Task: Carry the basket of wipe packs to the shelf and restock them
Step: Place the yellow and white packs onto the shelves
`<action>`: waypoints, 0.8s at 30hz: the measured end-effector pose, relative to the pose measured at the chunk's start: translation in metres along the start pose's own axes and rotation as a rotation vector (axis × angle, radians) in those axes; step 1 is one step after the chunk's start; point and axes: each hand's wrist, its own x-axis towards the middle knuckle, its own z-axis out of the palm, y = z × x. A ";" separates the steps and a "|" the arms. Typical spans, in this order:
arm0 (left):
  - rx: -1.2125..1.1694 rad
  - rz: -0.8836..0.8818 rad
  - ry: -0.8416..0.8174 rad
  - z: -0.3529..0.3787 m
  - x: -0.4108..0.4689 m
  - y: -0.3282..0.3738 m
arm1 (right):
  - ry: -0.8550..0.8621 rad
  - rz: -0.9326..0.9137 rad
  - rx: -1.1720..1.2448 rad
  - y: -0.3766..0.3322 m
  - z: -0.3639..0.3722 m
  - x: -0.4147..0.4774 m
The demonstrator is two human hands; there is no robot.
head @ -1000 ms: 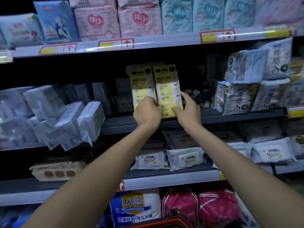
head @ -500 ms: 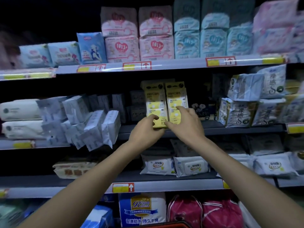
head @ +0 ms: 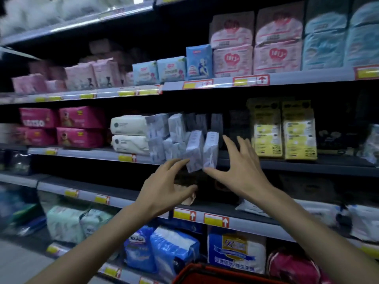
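Basket rim [head: 205, 270], red, shows at the bottom edge right of centre, and we cannot see what lies inside. Above it our two bare forearms reach up from the lower corners toward the middle shelf [head: 307, 167]. Our left hand [head: 164, 191], at centre frame, holds nothing. Its fingers are straight and loosely together, with the tips at the lower corner of a tilted pale grey pack [head: 194, 152]; we cannot tell whether they touch it. Our right hand [head: 240, 169], just to the right, is spread wide and also empty, with the thumb stretched left under the bottom of a second pale grey pack [head: 211, 149] leaning beside the first and the fingers pointing up. Both packs overhang the shelf's front edge, at the right end of a jumbled cluster of similar packs. Farther right on the same shelf, apart from both hands, two yellow packs [head: 299, 138] stand upright side by side. Left of the cluster lie two stacked white packs [head: 129, 134], then pink packs [head: 61, 126]. Pink and blue packages stand on the shelf above.
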 end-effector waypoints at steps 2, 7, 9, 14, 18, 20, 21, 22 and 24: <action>-0.002 -0.056 0.004 -0.010 -0.009 -0.028 | -0.005 -0.062 0.063 -0.024 0.021 0.001; -0.105 -0.262 0.079 -0.020 -0.018 -0.109 | 0.019 -0.186 0.209 -0.089 0.083 0.009; -0.152 -0.342 0.128 -0.022 -0.019 -0.142 | 0.020 -0.227 0.227 -0.115 0.113 0.015; -0.181 -0.446 0.196 -0.021 -0.012 -0.215 | -0.016 -0.304 0.220 -0.169 0.185 0.043; -0.012 -0.409 0.192 -0.018 0.019 -0.260 | -0.075 -0.262 0.073 -0.200 0.229 0.077; 0.133 -0.329 0.159 -0.015 0.041 -0.278 | -0.067 -0.239 -0.046 -0.211 0.248 0.099; 0.197 -0.291 0.132 -0.012 0.051 -0.285 | -0.041 -0.241 -0.120 -0.213 0.256 0.111; 0.257 -0.264 0.103 -0.009 0.061 -0.292 | -0.010 -0.250 -0.199 -0.214 0.264 0.122; 0.348 -0.227 0.053 -0.003 0.079 -0.301 | 0.042 -0.256 -0.325 -0.213 0.275 0.141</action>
